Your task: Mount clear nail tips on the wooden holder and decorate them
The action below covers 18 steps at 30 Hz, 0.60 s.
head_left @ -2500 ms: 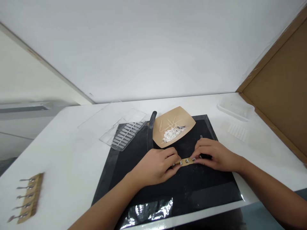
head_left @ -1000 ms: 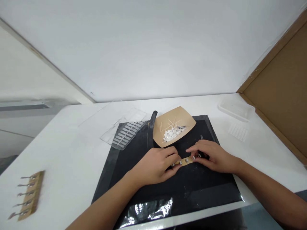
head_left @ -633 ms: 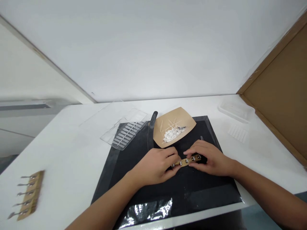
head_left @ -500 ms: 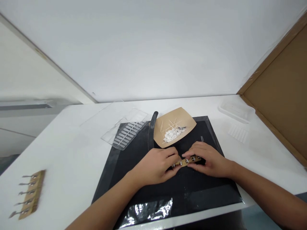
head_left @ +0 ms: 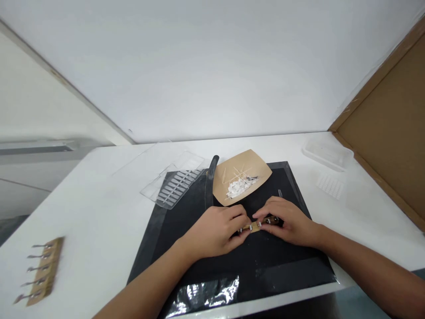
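Wood-coloured strip (head_left: 254, 228) with small studs: between the two hands, over the black mat (head_left: 232, 263); contact with the mat is hidden. Left hand (head_left: 212, 230): thumb and fingers pinch the left end of the strip, covering part of it. Right hand (head_left: 289, 221): thumb and forefinger curled about the right part, thumb at the near side, forefinger at the far side. Cannot tell whether they grip the strip or the small pale piece (head_left: 259, 224) by the thumb tip.

Step in hand, as judged: fine handwork at the studs, left hand acting as clamp, right hand as worker. Any further adjustment there would seem to call for a light, exact right-hand pinch, with the strip kept from twisting.

Surroundings: beyond the hands, a brown tray (head_left: 247, 158) holding white chips (head_left: 237, 188) and thin sticks (head_left: 241, 171); a black curved bar (head_left: 209, 181) just left of it. Clear case (head_left: 151, 189) overlaps the mat's far left corner. On the bench (head_left: 99, 208), well to the left, a second strip (head_left: 52, 265) bearing five stalked pieces; to the right, a clear tub (head_left: 328, 164)
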Each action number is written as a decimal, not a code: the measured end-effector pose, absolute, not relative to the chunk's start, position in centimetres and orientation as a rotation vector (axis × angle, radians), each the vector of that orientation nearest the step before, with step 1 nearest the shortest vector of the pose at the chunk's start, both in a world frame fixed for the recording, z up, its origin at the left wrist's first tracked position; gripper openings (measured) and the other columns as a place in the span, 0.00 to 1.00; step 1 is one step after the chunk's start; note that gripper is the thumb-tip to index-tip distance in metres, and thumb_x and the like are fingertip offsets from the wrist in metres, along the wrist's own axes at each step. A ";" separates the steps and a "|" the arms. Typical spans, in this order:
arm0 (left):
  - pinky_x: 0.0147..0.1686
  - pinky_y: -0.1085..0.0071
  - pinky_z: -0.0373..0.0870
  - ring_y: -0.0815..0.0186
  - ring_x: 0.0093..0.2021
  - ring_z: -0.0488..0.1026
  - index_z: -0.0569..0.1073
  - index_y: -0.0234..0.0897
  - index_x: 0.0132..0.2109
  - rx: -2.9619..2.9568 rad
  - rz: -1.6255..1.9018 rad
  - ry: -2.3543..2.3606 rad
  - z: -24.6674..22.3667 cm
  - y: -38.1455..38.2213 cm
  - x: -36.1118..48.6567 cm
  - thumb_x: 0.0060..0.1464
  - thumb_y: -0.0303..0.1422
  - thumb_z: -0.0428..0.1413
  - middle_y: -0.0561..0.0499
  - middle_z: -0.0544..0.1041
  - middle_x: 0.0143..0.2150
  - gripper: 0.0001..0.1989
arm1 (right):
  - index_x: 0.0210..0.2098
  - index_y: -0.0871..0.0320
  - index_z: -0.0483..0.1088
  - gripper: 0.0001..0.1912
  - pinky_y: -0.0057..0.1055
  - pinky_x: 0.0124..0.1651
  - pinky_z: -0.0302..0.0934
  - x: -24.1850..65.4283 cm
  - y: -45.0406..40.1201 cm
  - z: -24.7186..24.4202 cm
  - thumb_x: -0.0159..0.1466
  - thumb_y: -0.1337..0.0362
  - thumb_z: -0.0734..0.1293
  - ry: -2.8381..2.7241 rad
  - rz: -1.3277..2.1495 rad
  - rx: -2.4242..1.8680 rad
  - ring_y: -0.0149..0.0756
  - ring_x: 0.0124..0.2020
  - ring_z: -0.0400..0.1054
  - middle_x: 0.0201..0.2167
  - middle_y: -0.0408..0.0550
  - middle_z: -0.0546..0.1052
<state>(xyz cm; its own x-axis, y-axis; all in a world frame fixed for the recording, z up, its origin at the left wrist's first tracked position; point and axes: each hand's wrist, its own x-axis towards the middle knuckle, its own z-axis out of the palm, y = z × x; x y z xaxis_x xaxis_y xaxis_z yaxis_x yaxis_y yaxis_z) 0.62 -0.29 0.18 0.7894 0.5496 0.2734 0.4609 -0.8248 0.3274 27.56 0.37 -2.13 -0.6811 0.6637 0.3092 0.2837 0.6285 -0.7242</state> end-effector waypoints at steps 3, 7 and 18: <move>0.28 0.74 0.68 0.68 0.34 0.77 0.76 0.39 0.46 2.738 0.524 0.791 0.2 -0.3 0.6 0.69 0.33 0.54 0.51 0.79 0.39 0.07 | 0.55 0.53 0.73 0.14 0.38 0.48 0.68 27.6 0.4 -2.1 0.71 0.65 0.71 -2.283 0.891 -0.723 0.39 0.44 0.73 0.41 0.47 0.82; 0.28 0.74 0.68 0.68 0.34 0.77 0.76 0.39 0.45 2.738 0.531 0.784 0.3 -0.3 0.6 0.70 0.33 0.53 0.50 0.78 0.39 0.07 | 0.55 0.53 0.73 0.13 0.38 0.49 0.68 27.7 0.5 -2.1 0.72 0.65 0.71 -2.292 0.896 -0.697 0.39 0.44 0.73 0.40 0.47 0.82; 0.28 0.73 0.68 0.67 0.34 0.78 0.76 0.38 0.45 2.736 0.538 0.779 0.1 -0.3 0.6 0.70 0.33 0.53 0.50 0.79 0.39 0.08 | 0.53 0.53 0.73 0.12 0.39 0.49 0.68 27.5 0.2 -2.1 0.71 0.66 0.71 -2.281 0.879 -0.747 0.39 0.43 0.74 0.43 0.47 0.82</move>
<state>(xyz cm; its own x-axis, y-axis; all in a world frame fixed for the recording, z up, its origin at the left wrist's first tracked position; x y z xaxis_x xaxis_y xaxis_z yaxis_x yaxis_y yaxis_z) 0.60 -0.31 0.07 0.7894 0.5460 0.2806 0.4553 -0.8274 0.3288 27.49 0.23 -2.14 -0.6768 0.6683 0.3087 0.2885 0.6265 -0.7240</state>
